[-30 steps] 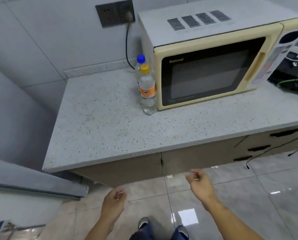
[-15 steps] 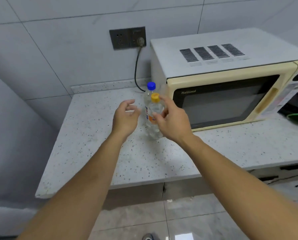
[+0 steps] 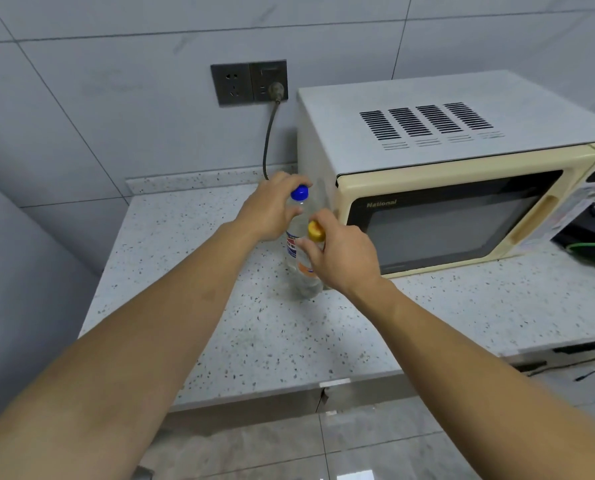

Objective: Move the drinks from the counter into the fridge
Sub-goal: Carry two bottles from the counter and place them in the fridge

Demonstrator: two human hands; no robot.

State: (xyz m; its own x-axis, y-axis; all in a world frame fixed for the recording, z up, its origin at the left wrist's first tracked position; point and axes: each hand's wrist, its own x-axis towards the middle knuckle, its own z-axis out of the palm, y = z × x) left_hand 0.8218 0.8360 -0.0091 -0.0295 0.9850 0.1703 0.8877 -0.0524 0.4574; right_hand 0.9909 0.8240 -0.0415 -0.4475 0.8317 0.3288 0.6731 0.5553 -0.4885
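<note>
Two clear plastic bottles stand upright on the speckled counter (image 3: 220, 323), right beside the microwave's left side. The rear bottle with a blue cap (image 3: 299, 192) has a red-and-blue label. My left hand (image 3: 272, 209) grips it round the neck just under the cap. The front bottle with a yellow cap (image 3: 316, 231) carries an orange label, and its base is visible below my hand. My right hand (image 3: 344, 258) has its fingers curled round this bottle's neck and shoulder. Both bottles touch or nearly touch each other.
A cream microwave (image 3: 462, 188) takes up the counter's right half. Behind the bottles, a dark wall socket (image 3: 249, 83) holds a plug with a cable running down. Green and black cables (image 3: 593, 247) lie at far right. Glossy floor tiles show below the counter edge.
Both hands rose from below the counter and reached forward. The left hand closed round the blue-capped bottle and the right round the yellow-capped one. The camera moved closer.
</note>
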